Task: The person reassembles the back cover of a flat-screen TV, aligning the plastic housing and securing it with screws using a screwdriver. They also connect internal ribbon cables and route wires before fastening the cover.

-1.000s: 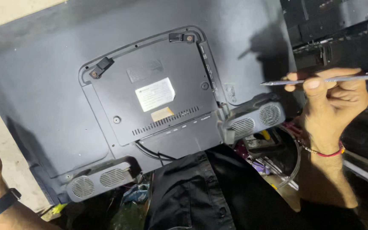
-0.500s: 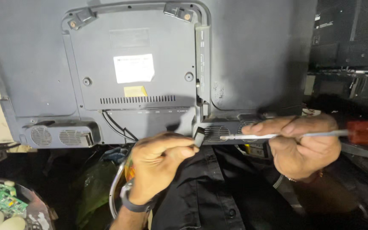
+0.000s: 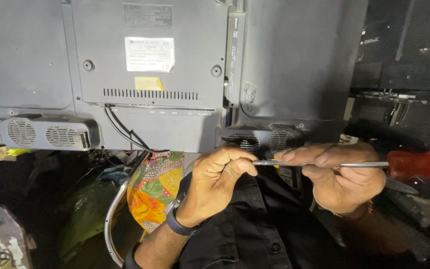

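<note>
- Since half a second ago the left hand (image 3: pixel 220 177) has risen to pinch the tip of the screwdriver (image 3: pixel 324 164).
- The right hand (image 3: pixel 342 177) pinches its shaft below the television back panel (image 3: pixel 150 50); seating the tip on a screw looks next.

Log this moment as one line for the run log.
left hand: pinches screwdriver tip | right hand: holds screwdriver shaft, level | television back panel: above, speaker grilles at bottom edge
</note>
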